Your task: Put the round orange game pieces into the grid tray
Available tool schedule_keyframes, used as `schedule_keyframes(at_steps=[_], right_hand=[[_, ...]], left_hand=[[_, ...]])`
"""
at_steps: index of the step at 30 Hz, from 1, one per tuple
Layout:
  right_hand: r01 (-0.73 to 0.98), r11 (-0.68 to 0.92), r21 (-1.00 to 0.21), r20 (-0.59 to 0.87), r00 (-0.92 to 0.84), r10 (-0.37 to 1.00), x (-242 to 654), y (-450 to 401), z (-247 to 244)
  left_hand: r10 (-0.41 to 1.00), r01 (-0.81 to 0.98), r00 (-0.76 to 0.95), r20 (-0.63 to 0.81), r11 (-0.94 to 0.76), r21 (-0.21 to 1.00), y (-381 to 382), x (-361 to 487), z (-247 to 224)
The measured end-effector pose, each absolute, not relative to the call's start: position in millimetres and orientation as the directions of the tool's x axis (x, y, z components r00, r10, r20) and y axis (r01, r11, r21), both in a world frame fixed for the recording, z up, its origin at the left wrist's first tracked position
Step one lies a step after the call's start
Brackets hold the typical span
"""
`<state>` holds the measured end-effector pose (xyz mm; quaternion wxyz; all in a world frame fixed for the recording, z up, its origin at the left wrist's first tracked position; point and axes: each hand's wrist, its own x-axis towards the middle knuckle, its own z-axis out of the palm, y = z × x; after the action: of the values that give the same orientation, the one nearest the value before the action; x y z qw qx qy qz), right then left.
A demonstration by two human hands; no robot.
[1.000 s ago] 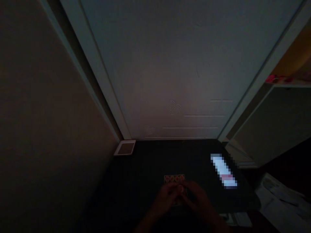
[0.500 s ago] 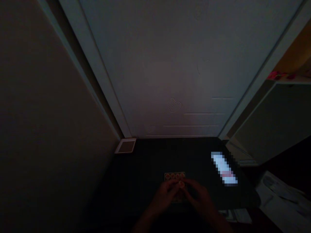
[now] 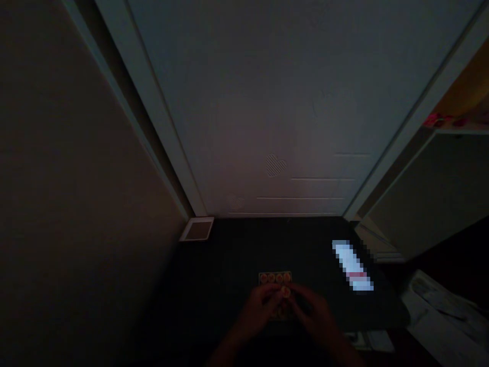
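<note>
A small round disc (image 3: 286, 291) with a reddish mark is pinched between the fingertips of both hands. My left hand (image 3: 260, 306) holds it from the left, and my right hand (image 3: 311, 306) from the right. Beneath the hands lies a flat rectangular board (image 3: 275, 273) on the dark table. Its far edge shows a row of several round pieces (image 3: 271, 278); the middle is mostly hidden by my fingers. The light is dim, so the disc's marking cannot be read.
On the dark table (image 3: 237, 255), a bright pixelated object (image 3: 353, 267) lies to the right and a white-framed flat item (image 3: 197, 230) at the back left. A pale panel (image 3: 267, 102) rises behind. Papers (image 3: 435, 306) lie beyond the right edge.
The disc has shifted very slightly downward between my fingers and its face shows a little more clearly. Both hands stay in nearly the same place.
</note>
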<state>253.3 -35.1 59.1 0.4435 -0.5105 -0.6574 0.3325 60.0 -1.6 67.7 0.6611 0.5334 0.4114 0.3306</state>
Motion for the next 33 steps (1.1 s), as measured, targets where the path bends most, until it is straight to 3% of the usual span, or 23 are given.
schedule_keyframes(at_steps=[8, 14, 22, 26, 33], right_hand=[[0.35, 0.164, -0.922, 0.142, -0.086, 0.986, 255.9, -31.7, 66.1], [0.219, 0.036, -0.975, 0.029, -0.032, 0.999, 262.2, -26.6, 58.5], [0.023, -0.114, -0.993, -0.11, 0.142, 0.984, 286.1, -19.1, 44.7], [-0.07, -0.176, -0.982, -0.188, 0.254, 0.949, 291.4, -18.7, 37.9], [-0.287, -0.18, -0.941, -0.264, 0.289, 0.92, 294.2, -18.0, 21.3]], left_hand=[[0.897, 0.024, 0.395, -0.199, 0.206, 0.978, -1.0, 58.8, 59.3], [0.915, 0.071, 0.37, -0.16, 0.144, 0.987, 0.5, 60.5, 68.6], [0.99, 0.396, 0.118, 0.07, -0.112, 0.912, 6.1, 27.0, 58.7], [0.966, 0.491, 0.19, 0.173, -0.246, 0.836, -3.4, 9.4, 41.7], [0.925, 0.561, 0.377, 0.042, -0.265, 0.785, -21.4, 3.9, 25.4]])
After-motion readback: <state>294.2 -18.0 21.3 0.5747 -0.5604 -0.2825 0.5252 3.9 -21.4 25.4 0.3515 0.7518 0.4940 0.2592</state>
